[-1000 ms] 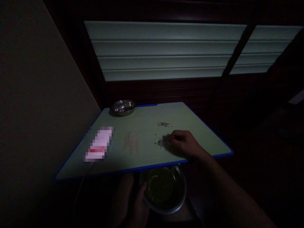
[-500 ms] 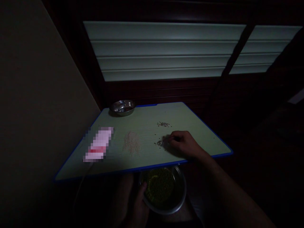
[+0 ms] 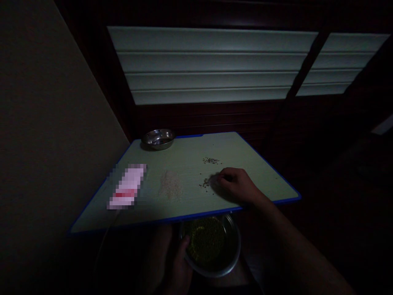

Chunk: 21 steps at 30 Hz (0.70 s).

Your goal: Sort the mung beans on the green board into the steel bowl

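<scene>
Below the front edge of the table, my left hand [image 3: 181, 262] grips the rim of a metal bowl [image 3: 227, 268], its thumb over the edge. Green beans or similar small grains [image 3: 207, 241] lie inside the bowl. My right hand [image 3: 235, 183] is low over the tabletop with its fingers pinched together; whatever they hold is hidden. Just left of its fingertips lies a small scatter of dark grains [image 3: 205, 183]. Farther back is another little pile of dark grains [image 3: 211, 160]. A pale, fine-grained heap [image 3: 171, 184] lies left of the middle.
The light tabletop [image 3: 190, 147] has a blue edge. A shallow metal bowl [image 3: 159, 139] stands at its back left corner. A phone-like device [image 3: 127, 186], pixelated, lies at the left with a cable [image 3: 104, 239] hanging down. Behind rises a dark wooden panel with pale slats [image 3: 211, 63].
My right hand has stayed over the same spot, its fingers shifting slightly and closing more. My left hand and the bowl have not visibly moved.
</scene>
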Each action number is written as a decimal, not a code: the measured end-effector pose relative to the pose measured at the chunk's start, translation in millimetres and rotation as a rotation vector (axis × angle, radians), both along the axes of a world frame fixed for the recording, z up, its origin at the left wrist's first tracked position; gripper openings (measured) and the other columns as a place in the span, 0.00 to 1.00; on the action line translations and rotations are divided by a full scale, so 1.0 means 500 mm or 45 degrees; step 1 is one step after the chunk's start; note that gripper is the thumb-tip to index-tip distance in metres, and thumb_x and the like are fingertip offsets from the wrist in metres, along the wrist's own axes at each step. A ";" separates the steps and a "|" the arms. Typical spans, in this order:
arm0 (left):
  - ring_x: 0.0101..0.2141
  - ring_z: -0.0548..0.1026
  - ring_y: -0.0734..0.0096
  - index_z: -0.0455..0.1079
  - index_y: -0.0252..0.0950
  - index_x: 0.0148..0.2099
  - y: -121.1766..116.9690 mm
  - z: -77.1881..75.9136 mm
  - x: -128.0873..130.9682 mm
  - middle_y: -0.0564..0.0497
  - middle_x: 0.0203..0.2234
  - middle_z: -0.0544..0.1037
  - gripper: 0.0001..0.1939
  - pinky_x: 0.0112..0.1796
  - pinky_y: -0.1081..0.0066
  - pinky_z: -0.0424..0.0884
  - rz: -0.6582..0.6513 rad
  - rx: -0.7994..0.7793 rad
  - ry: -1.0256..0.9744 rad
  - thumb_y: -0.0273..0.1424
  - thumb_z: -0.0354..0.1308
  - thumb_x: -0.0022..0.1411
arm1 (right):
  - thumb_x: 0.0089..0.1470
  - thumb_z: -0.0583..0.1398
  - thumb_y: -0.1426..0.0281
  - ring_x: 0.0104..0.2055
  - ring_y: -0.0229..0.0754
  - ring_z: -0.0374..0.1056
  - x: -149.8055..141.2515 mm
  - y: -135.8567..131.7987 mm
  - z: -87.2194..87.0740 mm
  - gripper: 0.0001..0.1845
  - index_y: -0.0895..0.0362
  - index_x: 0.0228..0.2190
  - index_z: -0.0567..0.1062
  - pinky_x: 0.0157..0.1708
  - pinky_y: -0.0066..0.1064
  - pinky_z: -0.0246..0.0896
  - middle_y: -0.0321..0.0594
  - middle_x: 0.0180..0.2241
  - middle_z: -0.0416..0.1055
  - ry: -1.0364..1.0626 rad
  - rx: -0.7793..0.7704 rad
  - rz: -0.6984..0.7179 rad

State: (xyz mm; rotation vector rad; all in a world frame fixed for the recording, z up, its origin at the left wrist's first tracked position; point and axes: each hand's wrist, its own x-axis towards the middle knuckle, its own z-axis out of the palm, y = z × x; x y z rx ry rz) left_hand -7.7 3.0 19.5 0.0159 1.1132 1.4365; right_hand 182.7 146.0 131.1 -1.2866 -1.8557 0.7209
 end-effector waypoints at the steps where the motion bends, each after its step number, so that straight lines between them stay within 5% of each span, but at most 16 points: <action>1: 0.59 0.75 0.53 0.80 0.40 0.50 0.001 -0.004 0.000 0.46 0.39 0.87 0.18 0.61 0.57 0.67 -0.015 -0.015 -0.020 0.28 0.60 0.58 | 0.47 0.57 0.66 0.28 0.39 0.64 0.000 0.000 0.001 0.09 0.57 0.23 0.75 0.29 0.31 0.57 0.37 0.23 0.71 -0.005 -0.008 0.006; 8: 0.57 0.77 0.54 0.79 0.42 0.54 0.002 -0.011 0.002 0.47 0.38 0.87 0.20 0.61 0.55 0.68 -0.006 -0.021 -0.068 0.27 0.59 0.59 | 0.47 0.57 0.66 0.28 0.39 0.63 0.003 0.001 0.003 0.09 0.57 0.22 0.73 0.30 0.31 0.57 0.36 0.22 0.69 -0.018 -0.008 -0.014; 21: 0.61 0.72 0.49 0.80 0.40 0.45 0.002 -0.030 -0.002 0.43 0.39 0.86 0.13 0.61 0.53 0.67 -0.068 -0.091 -0.137 0.30 0.61 0.57 | 0.46 0.58 0.67 0.27 0.38 0.63 0.002 -0.007 0.016 0.08 0.57 0.22 0.75 0.30 0.30 0.58 0.35 0.22 0.70 0.041 -0.065 0.050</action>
